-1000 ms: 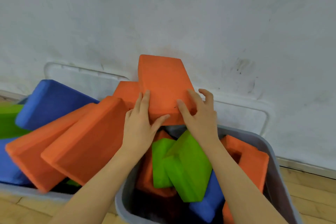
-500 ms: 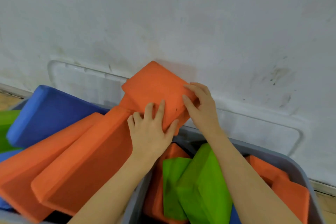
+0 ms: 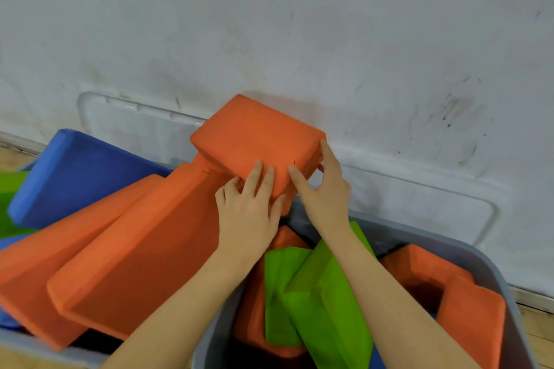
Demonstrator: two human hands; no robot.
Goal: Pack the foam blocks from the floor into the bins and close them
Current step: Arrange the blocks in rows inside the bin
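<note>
Head view, two grey bins against a scuffed white wall (image 3: 299, 24). At centre frame, both hands hold one orange foam block (image 3: 254, 138), tilted and raised above the gap between the bins. The left hand (image 3: 248, 213) lies on its near face with fingers spread and the thumb hooked at its lower edge; the right hand (image 3: 325, 189) grasps its right corner, thumb on the near face and fingers curled behind.

The left bin (image 3: 45, 347), lower left of the frame, is overfilled: two long orange blocks (image 3: 129, 255) and a blue block (image 3: 78, 174) slope up out of it, with green foam at the left edge. The right bin (image 3: 491, 266), lower right, holds green blocks (image 3: 323, 293), orange blocks (image 3: 470, 314) and a sliver of blue, and appears to have room left.

Two translucent lids (image 3: 419, 198) lean against the wall behind the bins.

Progress, as judged: most blocks seen are already binned, and no loose blocks appear on the little wooden floor (image 3: 536, 329) in view. Remaining: seat the held block, settle the protruding pile until it lies below the rim, then fit both lids.
</note>
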